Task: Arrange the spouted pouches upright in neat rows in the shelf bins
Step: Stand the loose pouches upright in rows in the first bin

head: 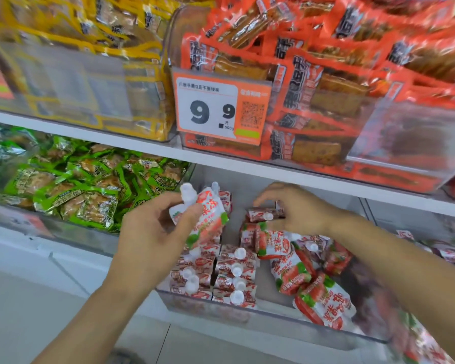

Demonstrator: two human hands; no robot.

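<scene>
The left hand (155,232), at centre frame, is closed around one red-and-white spouted pouch (208,219), held tilted with its white cap (188,191) toward the upper left. Right of it, the right hand (297,208) reaches into the clear shelf bin (221,308) and pinches the top of an upright pouch (263,215) at the back of the bin.

Toward the lower centre, two neat rows of pouches (213,274) stand upright in the bin's left part, caps up. In its right part, loose pouches (310,279) lie tumbled on their sides, one leaning against the front wall.

The bin sits on a white shelf of a store rack. A bin of green snack packets (76,185) fills the left of the same shelf. On the shelf board (142,148) above are yellow packets (71,48) at upper left and orange packets (339,74) at upper right, with a price tag (218,106) reading 9.9 between them. Pale floor shows at lower left.
</scene>
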